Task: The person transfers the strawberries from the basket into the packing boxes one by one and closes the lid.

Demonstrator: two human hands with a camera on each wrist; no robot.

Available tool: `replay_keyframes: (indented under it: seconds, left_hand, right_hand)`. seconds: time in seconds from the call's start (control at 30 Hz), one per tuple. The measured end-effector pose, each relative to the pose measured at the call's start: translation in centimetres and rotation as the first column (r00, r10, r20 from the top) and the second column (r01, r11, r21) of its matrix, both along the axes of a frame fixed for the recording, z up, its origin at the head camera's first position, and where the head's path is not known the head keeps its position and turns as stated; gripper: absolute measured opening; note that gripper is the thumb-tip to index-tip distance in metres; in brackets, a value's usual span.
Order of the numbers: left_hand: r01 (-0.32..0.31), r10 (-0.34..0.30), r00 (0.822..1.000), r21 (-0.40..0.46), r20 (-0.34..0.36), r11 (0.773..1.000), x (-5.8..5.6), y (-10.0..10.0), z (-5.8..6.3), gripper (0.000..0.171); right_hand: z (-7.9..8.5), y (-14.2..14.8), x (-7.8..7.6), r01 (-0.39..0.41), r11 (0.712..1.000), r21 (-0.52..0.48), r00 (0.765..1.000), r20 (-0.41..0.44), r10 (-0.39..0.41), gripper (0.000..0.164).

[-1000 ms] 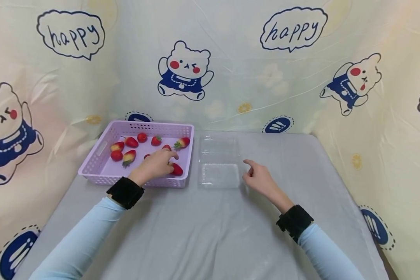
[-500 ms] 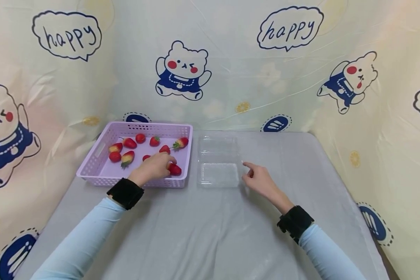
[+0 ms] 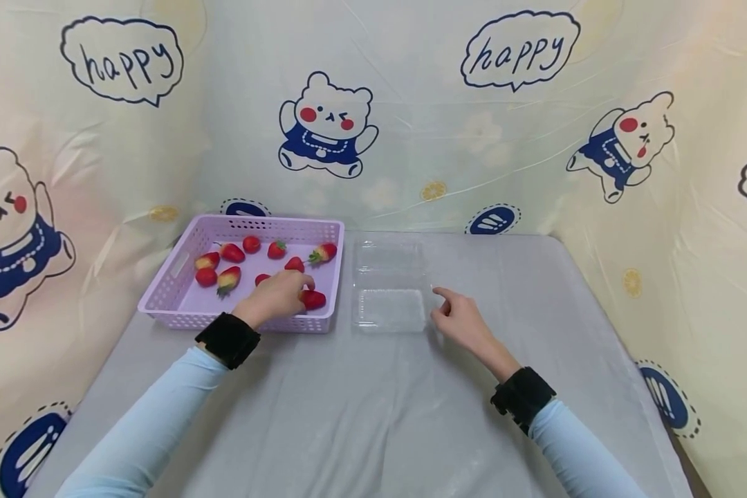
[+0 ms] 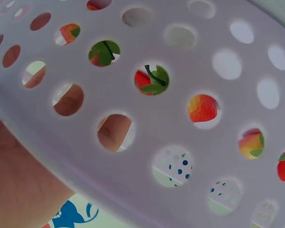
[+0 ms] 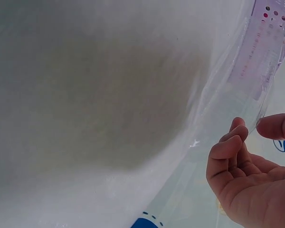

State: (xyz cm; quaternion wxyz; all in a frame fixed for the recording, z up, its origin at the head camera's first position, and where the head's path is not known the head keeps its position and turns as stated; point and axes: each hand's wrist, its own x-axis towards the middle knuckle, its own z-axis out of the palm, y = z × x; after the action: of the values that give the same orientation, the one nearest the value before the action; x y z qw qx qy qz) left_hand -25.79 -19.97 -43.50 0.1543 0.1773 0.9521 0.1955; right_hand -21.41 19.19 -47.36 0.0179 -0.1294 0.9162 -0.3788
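A purple perforated basket (image 3: 180,297) sits at the left of the table with several strawberries spread over its floor. My left hand (image 3: 277,296) reaches over the near wall into it, thumb and forefinger apart beside a red strawberry (image 3: 313,299); whether they touch it is unclear. In the left wrist view the basket wall (image 4: 133,175) covers the fingers, and strawberries (image 4: 203,108) show through its holes. To the right lies a clear plastic box (image 3: 389,311), its lid folded back. Alongside its right edge is my right hand (image 3: 463,319), forefinger extended, the other fingers bent, pinching nothing visible.
Grey cloth covers the table (image 3: 324,408). Behind and at both sides hangs a printed curtain (image 3: 411,124) with bears and "happy" bubbles. A strawberry with green leaves (image 3: 322,254) lies near the basket's far right corner.
Both hands stay nearly in place. The left hand has dipped slightly, uncovering more of the strawberry beyond its knuckles. The head view shifts a little.
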Motion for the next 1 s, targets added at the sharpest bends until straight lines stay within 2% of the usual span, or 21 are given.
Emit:
replay_keyframes:
  seconds: [0.3,0.77,1.0]
  left_hand:
    - [-0.019,0.020,0.999,-0.030,0.029,0.999,-0.23,0.43,0.23,0.048]
    - [-0.036,0.038,0.999,-0.060,0.028,0.998,-0.77,0.56,-0.21,0.045]
    - [-0.030,0.031,0.999,-0.046,0.015,0.999,-0.73,0.48,-0.31,0.041]
  right_hand:
    - [-0.05,-0.02,0.00,0.003,1.000,0.006,1.000,-0.011,-0.002,0.054]
    - [-0.46,-0.22,0.19,0.027,0.999,-0.034,0.999,-0.018,-0.027,0.050]
    - [-0.52,-0.24,0.27,0.034,0.998,-0.048,0.999,-0.017,-0.035,0.050]
